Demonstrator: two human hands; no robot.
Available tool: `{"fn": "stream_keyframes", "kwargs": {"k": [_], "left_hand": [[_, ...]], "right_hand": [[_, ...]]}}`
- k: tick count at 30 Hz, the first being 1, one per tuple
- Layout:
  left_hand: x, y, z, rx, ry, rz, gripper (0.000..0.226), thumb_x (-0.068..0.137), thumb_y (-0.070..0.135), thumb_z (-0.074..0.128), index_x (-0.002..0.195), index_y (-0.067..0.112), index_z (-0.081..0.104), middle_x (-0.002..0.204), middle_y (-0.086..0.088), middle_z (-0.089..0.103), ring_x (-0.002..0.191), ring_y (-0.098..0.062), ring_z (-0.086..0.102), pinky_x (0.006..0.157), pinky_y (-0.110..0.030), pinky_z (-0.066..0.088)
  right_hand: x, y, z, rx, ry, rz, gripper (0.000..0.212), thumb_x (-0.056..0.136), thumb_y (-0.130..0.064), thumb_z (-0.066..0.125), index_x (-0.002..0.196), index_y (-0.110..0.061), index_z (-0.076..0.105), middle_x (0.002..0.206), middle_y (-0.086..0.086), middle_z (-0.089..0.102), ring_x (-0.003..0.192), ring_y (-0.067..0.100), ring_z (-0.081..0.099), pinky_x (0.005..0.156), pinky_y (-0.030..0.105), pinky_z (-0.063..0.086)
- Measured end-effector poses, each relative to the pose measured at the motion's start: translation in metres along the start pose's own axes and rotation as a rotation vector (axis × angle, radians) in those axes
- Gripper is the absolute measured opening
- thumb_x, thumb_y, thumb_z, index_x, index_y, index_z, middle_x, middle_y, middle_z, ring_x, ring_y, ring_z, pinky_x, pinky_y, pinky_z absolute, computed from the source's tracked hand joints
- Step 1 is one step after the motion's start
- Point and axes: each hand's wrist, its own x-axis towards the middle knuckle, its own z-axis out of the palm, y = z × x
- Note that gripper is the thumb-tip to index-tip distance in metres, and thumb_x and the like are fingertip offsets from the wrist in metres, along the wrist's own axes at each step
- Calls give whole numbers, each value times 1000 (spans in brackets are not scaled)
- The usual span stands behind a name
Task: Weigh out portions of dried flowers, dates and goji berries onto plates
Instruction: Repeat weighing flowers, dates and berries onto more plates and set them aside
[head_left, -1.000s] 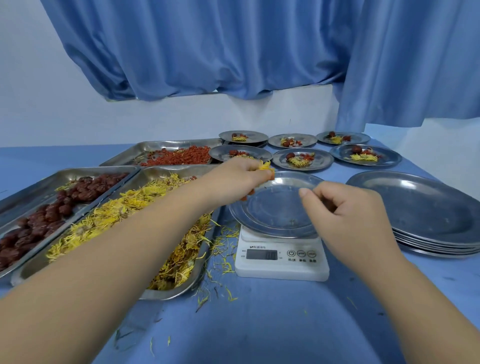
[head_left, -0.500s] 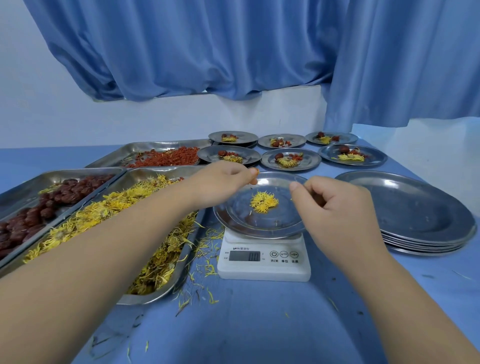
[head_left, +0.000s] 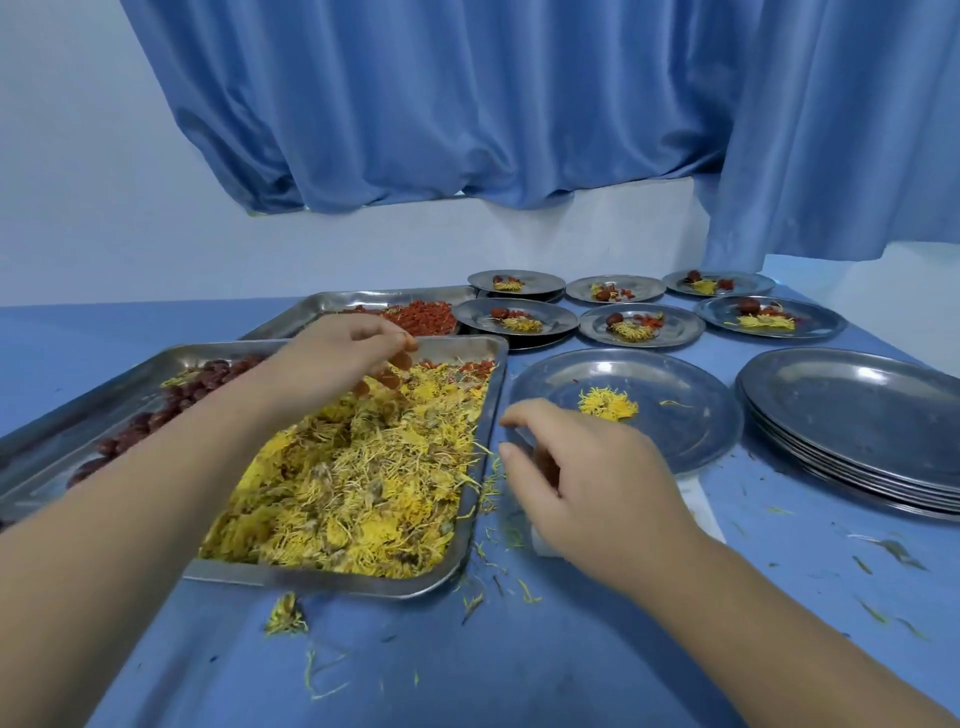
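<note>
Left hand, curled, seemingly empty, hovers over the flower tray; the plate lies rightward, nearer the loosely curled right hand.

dried flowers: yellow heap, centre | plate: small tuft, right | dates: dark, left | goji berries: red, behind

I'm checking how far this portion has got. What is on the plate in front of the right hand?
One small clump of yellow dried flowers and a few stray bits lie on the plate. The right hand covers its near left edge.
</note>
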Motion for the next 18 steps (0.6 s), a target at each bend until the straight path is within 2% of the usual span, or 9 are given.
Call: {"fn": "stream_keyframes", "kwargs": {"k": [2,4,6,9,12,14,16,18], "left_hand": [[3,-17,-30,-23,100,-66,23,94,44,51,92,35,72,90,10,74,83,-20,70,79,-41,56],[8,-36,-61,-51,224,-127,29,92,46,52,91,26,74,88,5,74,84,-20,70,84,-41,55],[12,-57,-88,-100,281,-187,33,93,46,52,93,22,73,93,2,75,88,-23,71,89,-44,54],[13,-93,-112,-93,275,-277,31,93,43,52,96,19,71,103,-9,73,84,-27,67,77,-39,49],[18,-134,-113,99,258,-342,34,96,41,50,103,13,68,107,-22,67,85,-25,55,72,-35,39],[22,-158,-108,260,229,-361,29,99,36,47,111,17,66,110,-14,65,92,-24,55,75,-34,40],[29,-175,-104,378,185,-369,30,99,22,46,123,18,64,130,-9,60,102,-22,56,87,-35,41],[38,-189,-103,518,121,-388,35,98,15,46,129,18,61,138,-8,56,105,-22,58,90,-33,43]], "right_hand": [[14,-10,14,-12,-12,-4,22,91,-33,50,108,-22,60,63,-16,44,59,9,48,53,31,45],[24,-15,29,-9,-19,12,24,93,-32,50,115,-24,57,76,-16,52,70,7,52,58,30,46],[26,-18,41,-22,-29,20,24,93,-30,50,115,-24,57,89,-13,60,82,9,57,63,29,49],[18,-17,50,-85,-64,-29,22,91,-28,51,109,-22,62,88,-10,62,81,11,58,59,24,47],[10,-13,51,-76,-72,-36,22,90,-32,44,100,-23,62,80,-11,56,74,9,55,57,27,49],[11,-10,52,-73,-32,-36,25,90,-32,41,99,-23,63,80,-12,56,74,8,54,58,24,47],[15,-8,53,-75,-22,-29,26,91,-32,41,99,-23,64,79,-13,56,73,7,54,58,23,46],[16,-8,56,-86,-27,-32,27,90,-32,41,97,-22,65,78,-12,56,72,8,54,57,24,47]]}}
